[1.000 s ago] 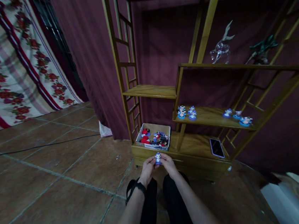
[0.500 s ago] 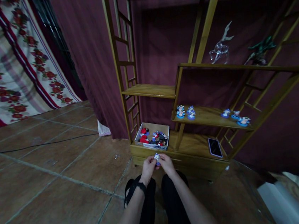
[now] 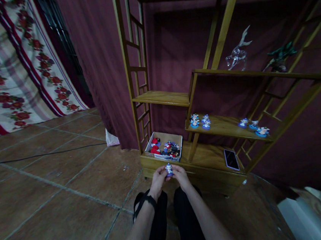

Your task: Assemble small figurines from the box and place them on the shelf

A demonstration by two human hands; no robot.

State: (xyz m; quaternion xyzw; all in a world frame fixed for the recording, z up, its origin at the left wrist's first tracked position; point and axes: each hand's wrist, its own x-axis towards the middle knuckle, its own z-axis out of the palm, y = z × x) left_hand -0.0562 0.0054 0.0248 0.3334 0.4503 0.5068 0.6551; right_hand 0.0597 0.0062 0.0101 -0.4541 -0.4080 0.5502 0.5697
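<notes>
A small white and purple figurine stands upright between my two hands, in front of the shelf unit's base. My left hand is closed on its left side, and my right hand grips it from the right. Just beyond my hands sits an open cardboard box holding a jumble of red, black and purple figurines. On the middle shelf, several similar figurines cluster at the left end. Three more figurines stand toward its right end.
A tablet or phone lies on the bottom shelf at right. Higher up are a clear deer ornament and a dark green ornament. A black cable crosses the tiled floor. A pale box stands at lower right.
Both hands keep hold of the figurine in nearly the same place. The camera view has shifted very slightly; nothing else has visibly moved.
</notes>
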